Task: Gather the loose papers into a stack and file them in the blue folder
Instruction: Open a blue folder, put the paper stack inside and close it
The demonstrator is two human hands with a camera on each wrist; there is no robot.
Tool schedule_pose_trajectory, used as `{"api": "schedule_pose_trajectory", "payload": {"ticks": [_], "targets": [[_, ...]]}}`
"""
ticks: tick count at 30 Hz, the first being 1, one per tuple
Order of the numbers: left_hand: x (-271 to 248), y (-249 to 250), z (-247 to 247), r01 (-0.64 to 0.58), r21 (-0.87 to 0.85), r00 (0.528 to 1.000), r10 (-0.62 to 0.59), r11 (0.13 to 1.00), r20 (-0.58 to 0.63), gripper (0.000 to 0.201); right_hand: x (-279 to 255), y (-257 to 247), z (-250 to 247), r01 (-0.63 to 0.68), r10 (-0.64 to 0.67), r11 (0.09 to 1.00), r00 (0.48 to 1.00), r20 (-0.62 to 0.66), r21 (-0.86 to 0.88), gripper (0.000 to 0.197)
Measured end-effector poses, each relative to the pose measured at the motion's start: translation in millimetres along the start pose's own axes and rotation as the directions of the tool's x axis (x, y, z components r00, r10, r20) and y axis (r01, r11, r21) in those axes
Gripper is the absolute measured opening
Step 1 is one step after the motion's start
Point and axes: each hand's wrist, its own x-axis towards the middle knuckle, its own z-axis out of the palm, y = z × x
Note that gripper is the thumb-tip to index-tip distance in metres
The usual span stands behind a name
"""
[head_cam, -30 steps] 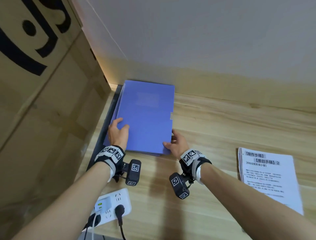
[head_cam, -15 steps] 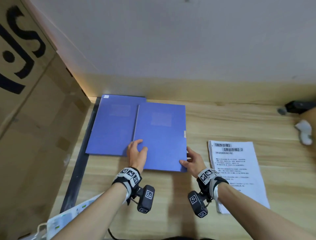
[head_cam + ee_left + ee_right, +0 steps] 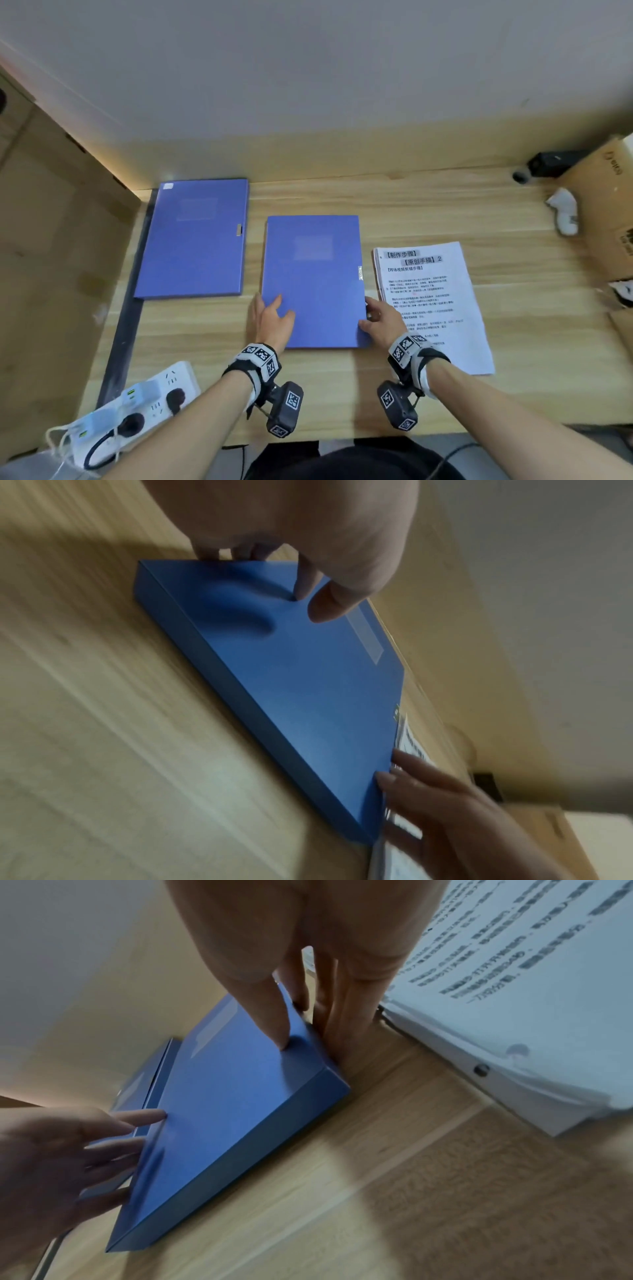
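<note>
A shut blue box folder [image 3: 313, 274] lies flat on the wooden desk [image 3: 342, 387] in the middle of the head view. My left hand [image 3: 270, 310] grips its near left edge, thumb on the cover and fingers down the side [image 3: 301, 569]. My right hand [image 3: 375, 317] pinches the near right edge, thumb on top [image 3: 274, 1020] and fingers along the side wall. A stack of printed white papers [image 3: 431, 301] lies just right of the folder [image 3: 222, 1110], close to my right fingers. The stack's edge [image 3: 496, 1074] shows several sheets, slightly uneven.
A second blue folder [image 3: 195, 236] lies at the back left by the desk's dark edge strip. A white power strip [image 3: 137, 407] with plugs sits near left. Cardboard boxes stand at left [image 3: 51, 240] and far right [image 3: 609, 205], with a crumpled white scrap [image 3: 563, 212] nearby.
Both hands have slid the held folder to the right, off the other blue folder, until it lies beside the papers. The second folder stays at the back left.
</note>
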Motion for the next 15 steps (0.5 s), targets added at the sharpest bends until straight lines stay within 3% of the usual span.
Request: {"api": "schedule_pose_trajectory", "payload": {"ticks": [3, 5, 7, 12, 15], "targets": [[-4, 15, 5, -0.178, 0.426, 0.984, 0.15, 0.887, 0.098, 0.055, -2, 8, -1, -0.039, 0.041, 0.998, 0.997, -0.057, 0.046, 0.039], [-6, 34, 17, -0.263, 0.528, 0.957, 0.149, 0.808, 0.249, 0.057, -5, 14, -4, -0.025, 0.031, 0.997, 0.996, -0.084, 0.078, 0.034], [-8, 55, 33, -0.29, 0.612, 0.942, 0.105, 0.736, 0.32, 0.06, -8, 18, -12, -0.001, 0.013, 0.994, 0.994, -0.112, 0.109, 0.031], [-14, 94, 71, -0.293, 0.764, 0.952, 0.097, 0.575, 0.292, 0.064, -11, 39, -43, 0.033, -0.007, 0.987, 0.986, -0.164, 0.157, 0.038], [-8, 102, 89, -0.247, 0.806, 0.963, 0.046, 0.538, 0.265, 0.078, -12, 53, -58, 0.02, 0.011, 0.988, 0.979, -0.203, 0.15, 0.035]]}}
